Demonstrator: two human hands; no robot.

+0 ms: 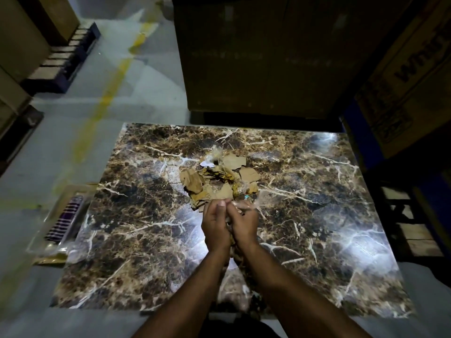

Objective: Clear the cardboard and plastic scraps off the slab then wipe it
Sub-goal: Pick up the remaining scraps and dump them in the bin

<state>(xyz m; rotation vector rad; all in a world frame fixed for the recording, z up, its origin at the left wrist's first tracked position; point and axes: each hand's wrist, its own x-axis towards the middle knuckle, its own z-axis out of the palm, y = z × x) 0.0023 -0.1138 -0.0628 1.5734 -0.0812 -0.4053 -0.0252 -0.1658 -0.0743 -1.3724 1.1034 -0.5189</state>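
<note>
at the left edge of the frame, a striped cloth in a clear wrapper lies on the floor just beside the slab. the marble-patterned slab fills the middle of the frame, its long axis running left to right. at centre, both hands meet palm to palm at the near edge of the scrap pile; the left hand and right hand are curled together around gathered bits of cardboard and plastic. the pile has no clear direction. i judge the scraps light, limp and crinkly, the film slippery, so best scooped from underneath at the pile's edges.
</note>
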